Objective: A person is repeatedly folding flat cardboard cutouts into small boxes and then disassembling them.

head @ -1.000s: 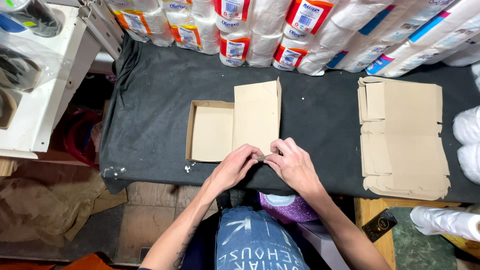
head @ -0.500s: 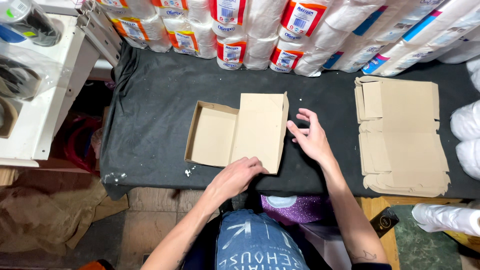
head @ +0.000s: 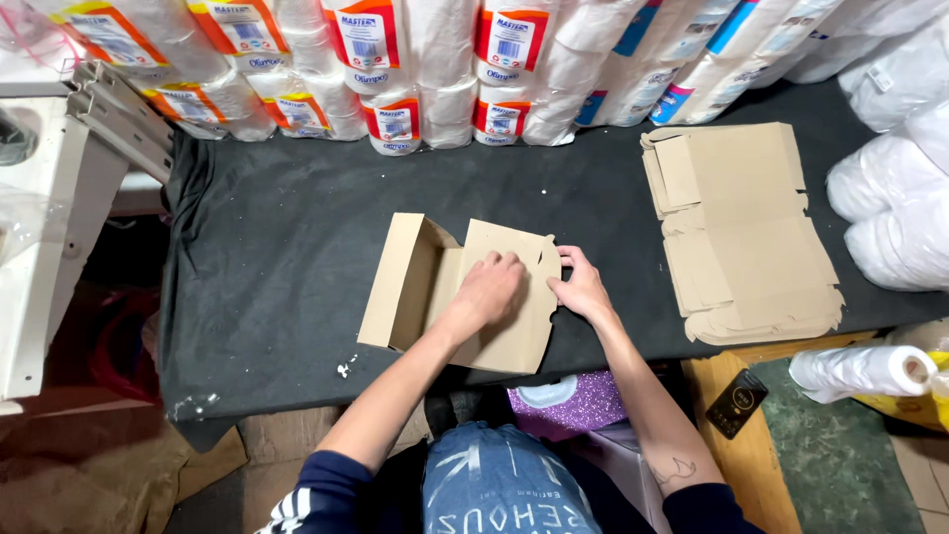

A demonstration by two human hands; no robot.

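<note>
a half-folded brown cardboard box (head: 465, 292) lies near the front edge of a table covered in dark cloth (head: 277, 257), roughly at the middle of the covered surface. its left wall stands up at a slant, while the wide flap on the right lies nearly flat and reaches almost to the cloth's front edge. the left hand (head: 486, 290) rests palm-down on top of this flap, fingers curled and pressing the cardboard rather than clasping it. the right hand (head: 580, 286) sits just beside it at the flap's right edge, fingers bent against a notched tab there; whether it pinches the tab or only pushes it cannot be told. the two hands are close but not touching. bare cloth lies open to the left of the box as far as the cloth's draped left edge, and a broad strip is open behind it. to the right, well apart from the box, a stack of flat unfolded cardboard blanks (head: 741, 232) lies with its lower edge overhanging the front of the table. along the back edge stands a row of wrapped paper rolls with red and orange labels (head: 395, 69), their bases touching the cloth. white plastic-wrapped bundles (head: 890, 198) crowd the right side. a white metal frame (head: 59, 237) borders the table on the left. below the front edge, a roll of clear plastic bags (head: 860, 371) and a small dark phone (head: 736, 402) lie on a wooden ledge at lower right.
</note>
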